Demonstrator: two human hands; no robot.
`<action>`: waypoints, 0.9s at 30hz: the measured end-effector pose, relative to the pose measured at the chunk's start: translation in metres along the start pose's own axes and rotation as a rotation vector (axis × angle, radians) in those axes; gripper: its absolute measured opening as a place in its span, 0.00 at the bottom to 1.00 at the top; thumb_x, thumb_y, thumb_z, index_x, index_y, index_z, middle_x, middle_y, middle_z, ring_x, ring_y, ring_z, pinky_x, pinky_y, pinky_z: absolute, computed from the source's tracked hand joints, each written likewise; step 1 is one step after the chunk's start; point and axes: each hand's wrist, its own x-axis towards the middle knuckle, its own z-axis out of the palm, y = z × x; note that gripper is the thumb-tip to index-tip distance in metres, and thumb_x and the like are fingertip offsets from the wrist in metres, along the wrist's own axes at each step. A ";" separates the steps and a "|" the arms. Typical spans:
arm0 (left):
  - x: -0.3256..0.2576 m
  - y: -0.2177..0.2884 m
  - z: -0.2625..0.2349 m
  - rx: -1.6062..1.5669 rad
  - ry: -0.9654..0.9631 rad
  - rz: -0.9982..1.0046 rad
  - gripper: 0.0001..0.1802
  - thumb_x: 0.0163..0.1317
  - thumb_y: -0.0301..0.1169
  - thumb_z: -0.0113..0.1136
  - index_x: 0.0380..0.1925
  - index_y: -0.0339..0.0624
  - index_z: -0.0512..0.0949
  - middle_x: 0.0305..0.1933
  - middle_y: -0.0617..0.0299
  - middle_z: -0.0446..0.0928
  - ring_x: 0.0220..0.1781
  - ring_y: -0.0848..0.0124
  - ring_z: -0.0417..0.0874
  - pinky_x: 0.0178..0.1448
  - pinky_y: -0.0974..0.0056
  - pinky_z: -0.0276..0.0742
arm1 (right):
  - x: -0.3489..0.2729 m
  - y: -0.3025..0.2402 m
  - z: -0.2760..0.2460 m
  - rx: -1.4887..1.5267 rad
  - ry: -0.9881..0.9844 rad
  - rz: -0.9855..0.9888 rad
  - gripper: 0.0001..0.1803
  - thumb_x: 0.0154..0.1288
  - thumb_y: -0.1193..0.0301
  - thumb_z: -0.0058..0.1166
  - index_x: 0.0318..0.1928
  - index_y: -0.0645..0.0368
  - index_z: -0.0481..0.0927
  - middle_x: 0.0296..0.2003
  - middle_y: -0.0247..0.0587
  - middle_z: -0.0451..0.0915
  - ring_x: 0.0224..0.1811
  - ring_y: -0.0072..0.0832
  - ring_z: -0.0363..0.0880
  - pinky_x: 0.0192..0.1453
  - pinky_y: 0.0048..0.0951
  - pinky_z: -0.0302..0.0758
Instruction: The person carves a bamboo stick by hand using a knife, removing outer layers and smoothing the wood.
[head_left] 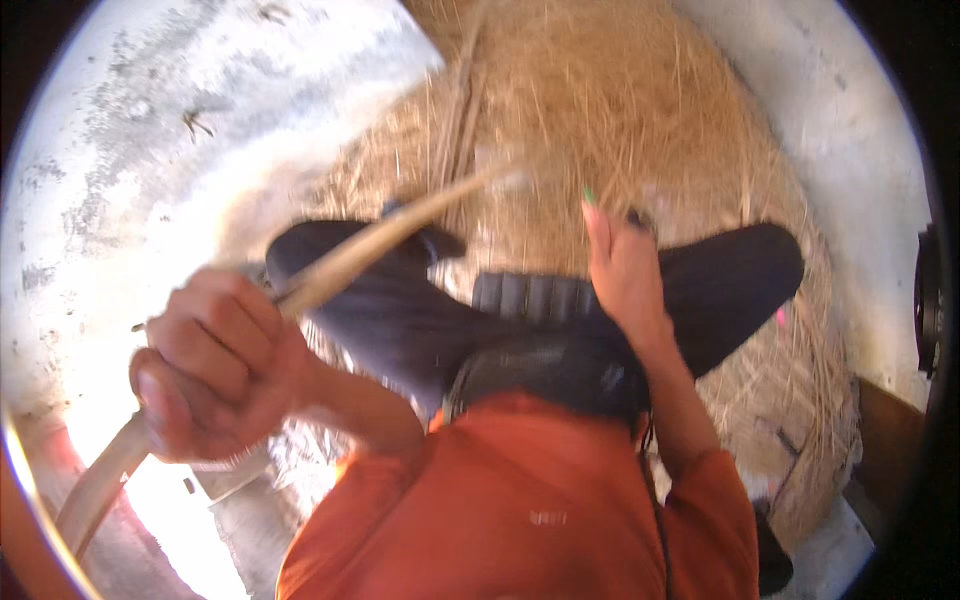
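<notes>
My left hand [210, 365] is closed in a fist around a long pale wooden stick [370, 245] that runs from the lower left up toward the middle. My right hand [620, 275] reaches forward over my dark-clothed knee [730, 270] toward a big heap of dry straw [600, 110]. Its fingers point into the straw; whether it grips any is blurred. My legs are crossed in dark trousers, and orange sleeves cover my arms.
The straw heap fills the upper middle and right side, lying on a pale concrete floor [150, 130]. A pale wall [850, 150] curves behind the straw at right. A bright sunlit patch [190, 520] glares at the lower left.
</notes>
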 end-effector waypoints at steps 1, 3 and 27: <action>0.000 -0.010 0.000 -0.001 -0.025 0.024 0.22 0.58 0.31 0.42 0.06 0.53 0.53 0.04 0.70 0.56 0.05 0.81 0.50 0.09 0.72 0.51 | 0.000 -0.025 -0.020 0.152 -0.047 0.030 0.21 0.71 0.60 0.41 0.31 0.67 0.76 0.18 0.58 0.69 0.32 0.60 0.72 0.28 0.39 0.66; 0.003 0.007 -0.002 0.107 -0.045 0.034 0.21 0.58 0.32 0.43 0.06 0.51 0.54 0.04 0.69 0.58 0.04 0.81 0.52 0.08 0.74 0.53 | -0.005 -0.052 -0.015 0.295 -0.091 -0.227 0.21 0.71 0.59 0.42 0.32 0.64 0.77 0.19 0.60 0.74 0.24 0.55 0.76 0.25 0.45 0.69; -0.003 -0.004 -0.031 0.146 0.127 0.218 0.20 0.56 0.31 0.44 0.06 0.51 0.55 0.03 0.70 0.59 0.02 0.82 0.54 0.06 0.75 0.55 | 0.014 0.046 0.052 -0.451 -0.192 -0.209 0.17 0.69 0.70 0.38 0.52 0.61 0.76 0.27 0.52 0.80 0.32 0.46 0.82 0.34 0.40 0.76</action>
